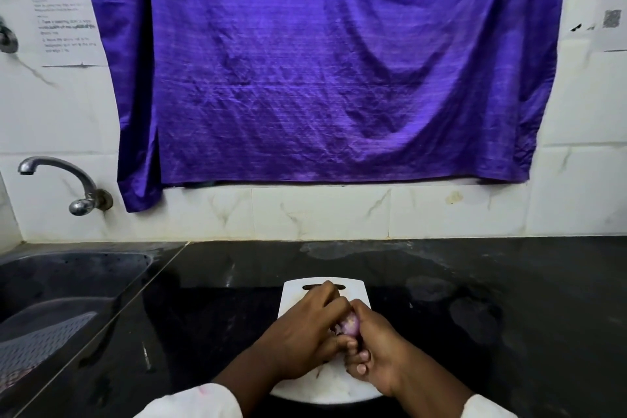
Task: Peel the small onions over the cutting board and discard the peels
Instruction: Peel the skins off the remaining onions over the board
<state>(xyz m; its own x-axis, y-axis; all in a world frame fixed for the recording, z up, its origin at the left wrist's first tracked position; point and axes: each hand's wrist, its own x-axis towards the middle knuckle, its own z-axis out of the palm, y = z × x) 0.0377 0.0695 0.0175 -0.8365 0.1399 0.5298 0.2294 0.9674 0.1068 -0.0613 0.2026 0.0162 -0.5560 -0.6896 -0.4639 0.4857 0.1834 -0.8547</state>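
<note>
While your two hands meet above the white cutting board (294,293), the small onion (350,323) sits between them, over the middle of the board. Your left hand (307,326) has its grip closed round the far side of the onion, and your right hand (377,348) grips the near side with curled fingers. The board lies on the black surface (475,316), and the sink (68,282) is at its left
</note>
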